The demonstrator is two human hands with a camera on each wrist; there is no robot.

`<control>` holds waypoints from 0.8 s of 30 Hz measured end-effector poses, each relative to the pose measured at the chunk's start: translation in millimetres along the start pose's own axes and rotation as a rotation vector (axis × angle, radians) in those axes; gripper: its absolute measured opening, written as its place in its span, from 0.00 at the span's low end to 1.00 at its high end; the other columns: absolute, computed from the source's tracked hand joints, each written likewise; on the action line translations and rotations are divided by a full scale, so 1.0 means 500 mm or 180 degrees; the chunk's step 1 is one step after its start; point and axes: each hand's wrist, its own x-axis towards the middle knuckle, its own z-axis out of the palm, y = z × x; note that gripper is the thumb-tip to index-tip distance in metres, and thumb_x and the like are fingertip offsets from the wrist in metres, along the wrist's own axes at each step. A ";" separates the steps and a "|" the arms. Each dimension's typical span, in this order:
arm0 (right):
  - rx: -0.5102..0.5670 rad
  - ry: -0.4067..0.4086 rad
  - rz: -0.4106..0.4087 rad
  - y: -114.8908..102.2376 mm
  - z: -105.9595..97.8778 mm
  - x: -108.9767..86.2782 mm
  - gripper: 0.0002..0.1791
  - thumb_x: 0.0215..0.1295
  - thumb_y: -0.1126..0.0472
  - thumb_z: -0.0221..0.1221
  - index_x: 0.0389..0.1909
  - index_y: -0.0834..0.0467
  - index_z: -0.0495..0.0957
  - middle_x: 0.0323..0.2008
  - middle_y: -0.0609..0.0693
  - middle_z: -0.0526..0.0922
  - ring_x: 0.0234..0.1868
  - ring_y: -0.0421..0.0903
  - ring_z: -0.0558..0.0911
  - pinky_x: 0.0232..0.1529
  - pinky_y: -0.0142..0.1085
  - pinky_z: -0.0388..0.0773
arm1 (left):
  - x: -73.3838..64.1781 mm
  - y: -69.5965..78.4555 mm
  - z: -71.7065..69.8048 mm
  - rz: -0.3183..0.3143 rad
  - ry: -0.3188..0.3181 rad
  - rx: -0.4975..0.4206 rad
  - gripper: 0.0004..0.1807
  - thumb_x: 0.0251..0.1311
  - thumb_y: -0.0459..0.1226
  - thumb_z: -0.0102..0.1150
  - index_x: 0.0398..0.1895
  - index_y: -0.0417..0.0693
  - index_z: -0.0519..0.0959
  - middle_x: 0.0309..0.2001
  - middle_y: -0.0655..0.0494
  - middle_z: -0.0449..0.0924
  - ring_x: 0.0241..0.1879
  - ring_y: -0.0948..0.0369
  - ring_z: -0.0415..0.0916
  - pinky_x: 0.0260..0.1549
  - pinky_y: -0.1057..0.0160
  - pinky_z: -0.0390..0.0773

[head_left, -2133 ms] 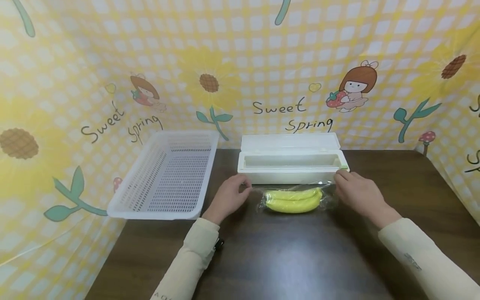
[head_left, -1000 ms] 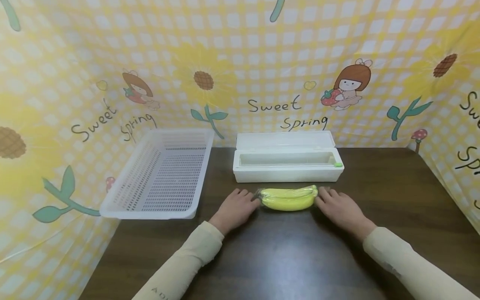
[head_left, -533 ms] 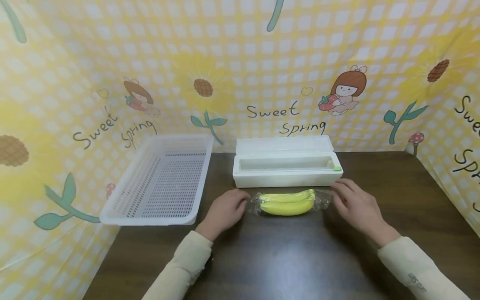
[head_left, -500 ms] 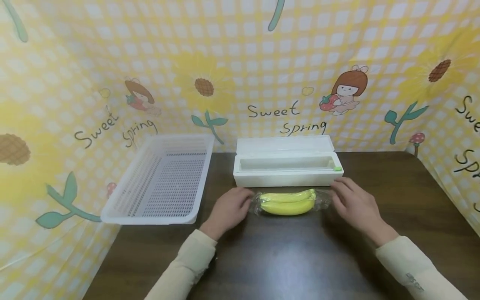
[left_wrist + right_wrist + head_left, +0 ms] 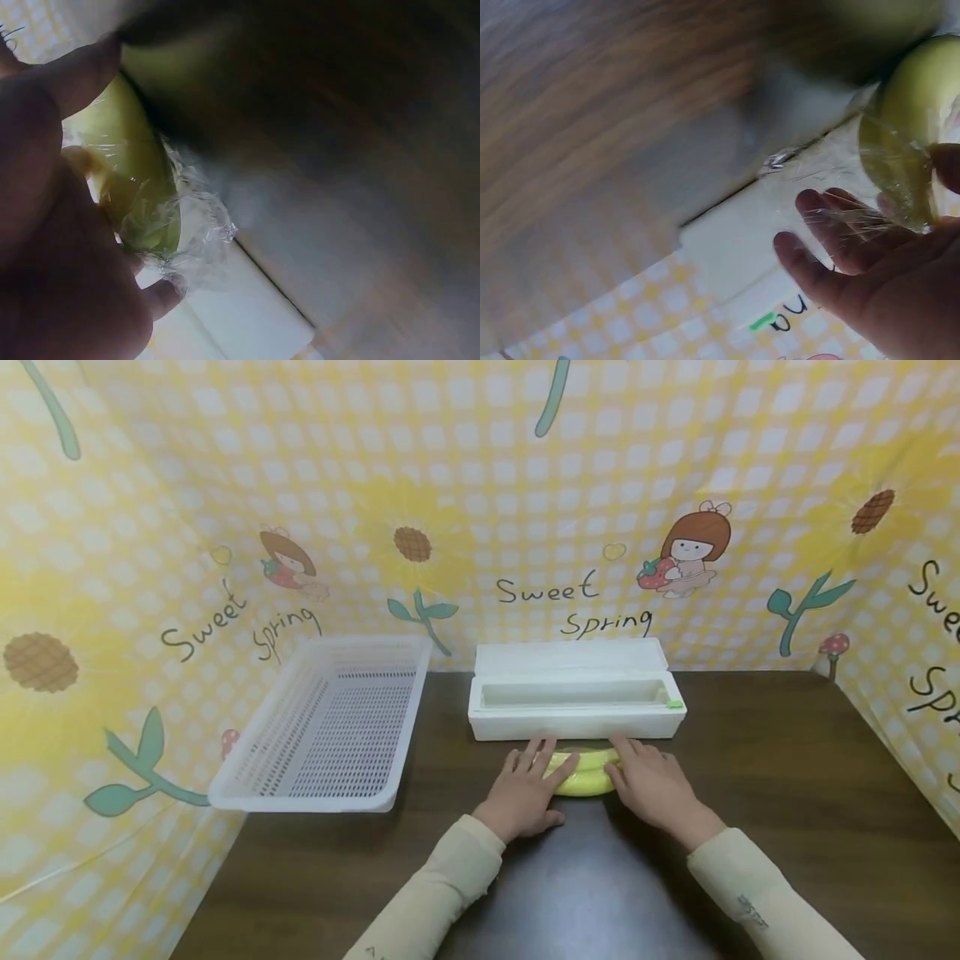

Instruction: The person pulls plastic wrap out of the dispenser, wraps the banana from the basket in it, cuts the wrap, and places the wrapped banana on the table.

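Note:
A bunch of yellow bananas [image 5: 587,785] wrapped in clear plastic film [image 5: 196,225] lies on the dark wooden table. My left hand [image 5: 521,793] rests over its left end, fingers spread, with one finger across the bananas and the thumb held apart. At the other end my right hand [image 5: 656,785] touches the bananas with its thumb and a fingertip. In the right wrist view, loose film lies across its outstretched fingers [image 5: 821,270]. Both ends of the bunch are hidden by the hands in the head view.
Just behind the bananas stands a long white box [image 5: 577,725], its lid raised, with a green slider [image 5: 674,704] at the right. A white perforated plastic basket [image 5: 300,803] sits on the left. Patterned yellow cloth [image 5: 480,485] hangs behind the table [image 5: 795,760].
Both hands have come inward from beside the film's loose ends onto the bananas. The film ends, visible half a second ago, are now covered in the head view.

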 end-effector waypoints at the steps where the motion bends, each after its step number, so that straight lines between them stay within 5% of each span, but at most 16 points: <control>1: 0.0058 -0.0021 0.0011 0.000 0.001 0.001 0.24 0.75 0.58 0.56 0.64 0.66 0.68 0.53 0.63 0.80 0.49 0.64 0.80 0.45 0.62 0.75 | 0.000 -0.002 0.000 -0.0009 0.0010 -0.0130 0.49 0.66 0.62 0.56 0.83 0.64 0.42 0.81 0.46 0.36 0.79 0.49 0.32 0.72 0.46 0.51; 8: 0.0550 -0.0167 0.0217 0.003 0.001 0.002 0.13 0.73 0.62 0.56 0.53 0.63 0.71 0.37 0.55 0.81 0.35 0.52 0.80 0.34 0.54 0.76 | 0.017 -0.017 -0.002 -0.0253 0.0378 -0.1514 0.45 0.71 0.58 0.53 0.82 0.52 0.48 0.81 0.44 0.39 0.79 0.51 0.33 0.72 0.42 0.44; 16: 0.0673 -0.0160 0.0418 0.012 0.008 -0.007 0.16 0.75 0.59 0.53 0.55 0.65 0.69 0.43 0.62 0.84 0.42 0.61 0.83 0.39 0.60 0.76 | 0.049 0.003 0.000 -0.0704 0.1205 -0.2786 0.27 0.78 0.46 0.47 0.72 0.40 0.67 0.69 0.41 0.65 0.70 0.46 0.61 0.68 0.47 0.62; 20: 0.0757 -0.0243 0.0508 0.010 0.009 -0.005 0.18 0.77 0.59 0.51 0.58 0.67 0.67 0.48 0.65 0.83 0.45 0.63 0.82 0.43 0.60 0.76 | 0.070 0.013 0.015 -0.1122 0.1687 -0.3888 0.20 0.77 0.39 0.48 0.65 0.39 0.73 0.64 0.43 0.73 0.66 0.48 0.67 0.65 0.48 0.66; 24: 0.0927 -0.0335 0.0644 0.006 0.009 -0.002 0.20 0.77 0.59 0.49 0.59 0.71 0.65 0.50 0.68 0.81 0.46 0.62 0.81 0.47 0.59 0.75 | 0.091 0.030 0.035 -0.1488 0.2157 -0.5473 0.15 0.73 0.34 0.51 0.57 0.36 0.78 0.57 0.45 0.78 0.62 0.50 0.70 0.62 0.53 0.68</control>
